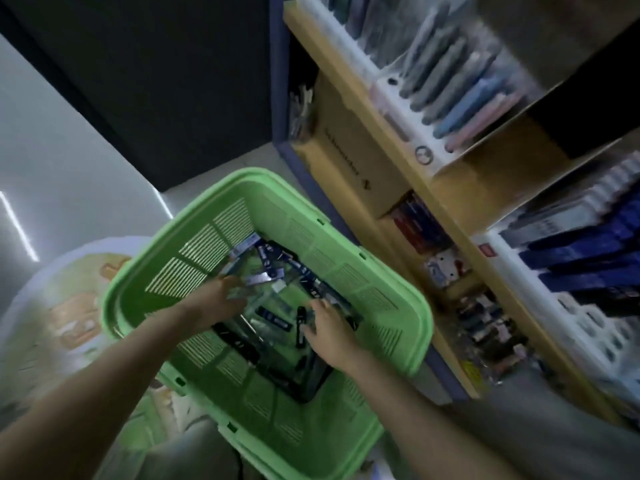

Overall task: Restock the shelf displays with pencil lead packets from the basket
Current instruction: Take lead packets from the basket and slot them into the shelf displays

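- The left hand (218,299) and right hand (329,329) are both down in the green basket (242,176). Blur hides the fingers, so I cannot tell whether either grip is spread or pinching a packet.
- The pencil lead packets (270,271) lie under them in a loose, overlapping heap on the basket's bottom.
- A hasty grab may lift tangled packets, and some could slide off and fall.
- Beyond, on the right, the shelf (460,230) looks crowded, so packets pushed in could dislodge their neighbours.
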